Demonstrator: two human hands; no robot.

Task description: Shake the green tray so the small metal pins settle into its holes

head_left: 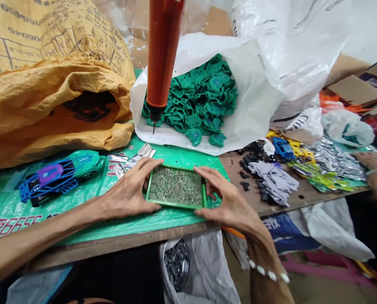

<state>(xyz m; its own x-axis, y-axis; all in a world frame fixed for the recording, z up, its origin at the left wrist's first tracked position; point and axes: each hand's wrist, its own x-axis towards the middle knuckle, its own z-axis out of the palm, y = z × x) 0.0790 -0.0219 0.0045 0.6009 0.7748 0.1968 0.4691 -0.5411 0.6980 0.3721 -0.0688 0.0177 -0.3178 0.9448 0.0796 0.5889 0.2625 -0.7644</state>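
Along the table's (128, 244) front, below an upright orange power driver (165, 55), the left hand (131, 185) and right hand (231, 196) grip a green tray (176, 205) by opposite ends, fingers curled round it. The step looks like positioning — the next move calls for keeping level its many small metal pieces (176, 185).

1. Worker's left hand (130, 188), right hand (231, 198): two.
2. Co-worker's hand (373, 162): one visible from here.
3. Green tray (176, 205): one; small metal pieces (176, 183) inside, beyond my counting.
4. Orange screwdriver (163, 50): one.
5. Toy car (60, 174): one.
6. Yellow sack (33, 105): one.
7. Green plastic parts (201, 97): heaped, too many to tally.
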